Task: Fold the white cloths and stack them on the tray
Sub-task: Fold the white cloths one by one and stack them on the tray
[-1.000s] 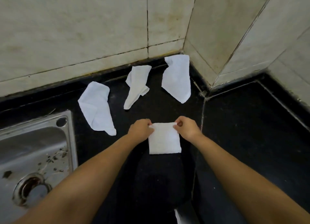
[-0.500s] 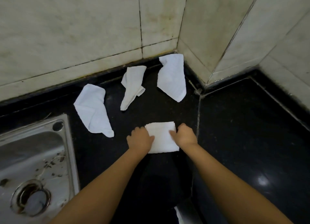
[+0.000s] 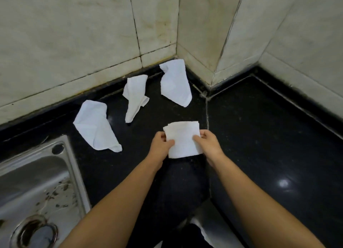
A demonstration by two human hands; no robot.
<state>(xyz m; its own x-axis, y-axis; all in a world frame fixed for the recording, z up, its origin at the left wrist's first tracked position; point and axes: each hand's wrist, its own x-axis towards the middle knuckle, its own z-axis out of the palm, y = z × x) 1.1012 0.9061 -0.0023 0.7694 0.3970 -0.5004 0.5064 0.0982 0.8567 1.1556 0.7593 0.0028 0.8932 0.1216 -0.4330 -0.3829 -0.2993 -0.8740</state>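
Observation:
A folded white cloth, a small square, is held over the black counter near its front edge. My left hand pinches its left side and my right hand pinches its right side, thumbs on top. Three crumpled white cloths lie further back: a left cloth, a middle cloth and a right cloth in the wall corner. No tray can be seen.
A steel sink with a drain and debris fills the lower left. The black counter spreads to the right, with a seam beside the folded cloth. Tiled walls close the back and the right.
Both hands slid from the far corners of the folded cloth to its sides, pressed it, and now pinch it by its sides, its far edge looking slightly raised.

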